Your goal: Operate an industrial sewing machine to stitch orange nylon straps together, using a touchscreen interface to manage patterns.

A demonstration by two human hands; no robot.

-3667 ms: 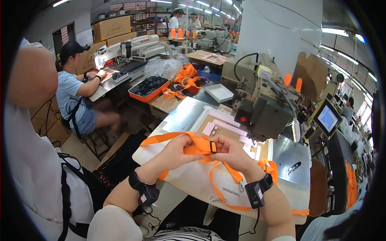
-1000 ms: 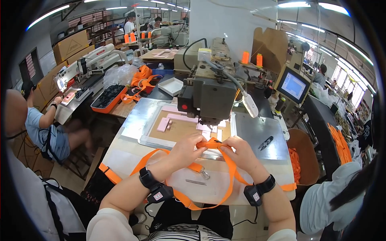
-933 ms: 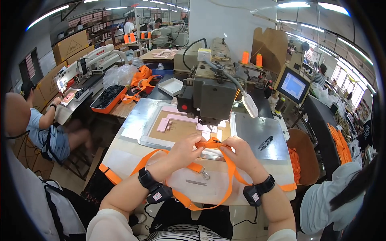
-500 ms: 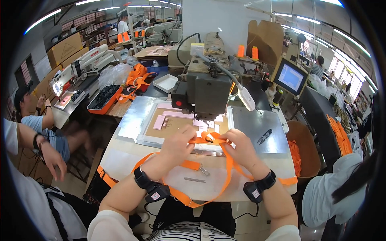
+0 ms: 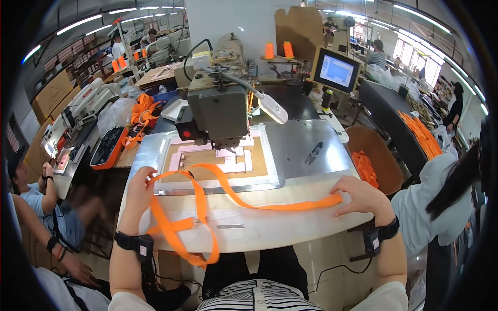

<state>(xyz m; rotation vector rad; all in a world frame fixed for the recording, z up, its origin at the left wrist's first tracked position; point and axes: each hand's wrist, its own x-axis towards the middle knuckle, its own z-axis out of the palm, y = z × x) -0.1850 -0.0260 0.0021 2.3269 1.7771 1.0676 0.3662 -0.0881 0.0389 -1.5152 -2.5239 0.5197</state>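
My left hand (image 5: 140, 189) pinches a long orange webbing strap (image 5: 198, 197) at the left front of a metal plate (image 5: 306, 173). The strap loops forward over the pale table edge (image 5: 259, 228), a dark buckle on its upper part. My right hand (image 5: 358, 197) is at the right, fingers apart and curved around the strap's end; whether they touch it is unclear. Behind the strap lies a framed template (image 5: 205, 160) with pink blocks, under the dark head of an industrial sewing machine (image 5: 215, 106). A small pair of snips (image 5: 315, 153) rests on the plate.
A touchscreen (image 5: 334, 70) stands behind at right. A brown bin (image 5: 381, 160) holds orange webbing. An orange-rimmed tray (image 5: 108, 155) of black parts is at left. Co-workers sit close on both sides: a person in light blue (image 5: 36, 199), another (image 5: 436, 202) at right.
My hands have moved apart from the middle, left hand leftward, right hand far to the right, spreading the strap. The right fingers have opened. The view has shifted; the co-worker's arm at left has moved down.
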